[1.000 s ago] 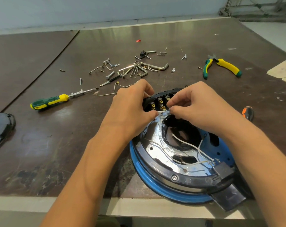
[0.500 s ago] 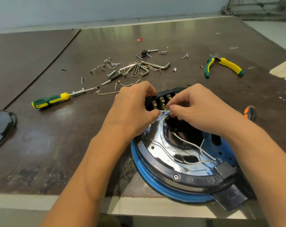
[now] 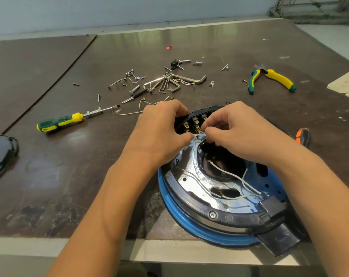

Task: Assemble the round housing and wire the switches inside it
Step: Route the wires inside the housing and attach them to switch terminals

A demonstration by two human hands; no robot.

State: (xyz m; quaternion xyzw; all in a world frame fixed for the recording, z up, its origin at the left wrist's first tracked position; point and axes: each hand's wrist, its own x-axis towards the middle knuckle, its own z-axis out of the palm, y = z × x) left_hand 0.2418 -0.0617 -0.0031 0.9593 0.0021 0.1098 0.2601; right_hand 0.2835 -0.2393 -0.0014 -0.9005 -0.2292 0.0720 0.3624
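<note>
Round housing (image 3: 189, 222): blue-rimmed, at table (image 3: 49, 186) near edge.
Switch block (image 3: 195, 121): on its far rim.
Left hand (image 3: 159, 134): fingers curled round switch block.
Right hand (image 3: 241, 132): pinches white wire (image 3: 198, 135) at terminals.
Screwdriver (image 3: 57, 122) lettering: unreadable.

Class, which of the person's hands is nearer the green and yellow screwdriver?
Left. The left hand sits right of the screwdriver; the right hand lies farther right, beyond it.
</note>
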